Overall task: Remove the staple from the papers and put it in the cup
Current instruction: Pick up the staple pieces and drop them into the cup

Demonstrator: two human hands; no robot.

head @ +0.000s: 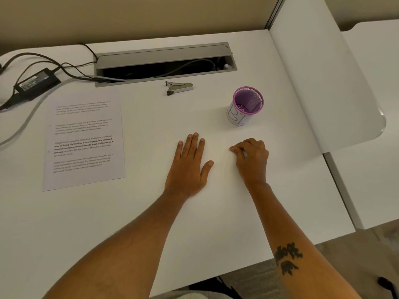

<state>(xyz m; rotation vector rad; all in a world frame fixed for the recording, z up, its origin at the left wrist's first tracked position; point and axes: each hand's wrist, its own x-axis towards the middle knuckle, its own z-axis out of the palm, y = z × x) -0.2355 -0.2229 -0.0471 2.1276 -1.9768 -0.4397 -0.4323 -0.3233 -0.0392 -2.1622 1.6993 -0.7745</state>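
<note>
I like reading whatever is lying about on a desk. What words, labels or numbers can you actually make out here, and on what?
"way of living. Defined by a slower pace, it is centered around strong community bonds, local traditions, and primary": bold lines on the printed paper.
Other paragraphs on that sheet: too faint to read reliably.
Label on the black power adapter: too small.
Blue pen marks on the purple mesh cup: unreadable.

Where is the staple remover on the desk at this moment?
In the head view the staple remover lies untouched at the far middle of the desk, just in front of the open cable tray, left of the purple mesh cup.
</note>
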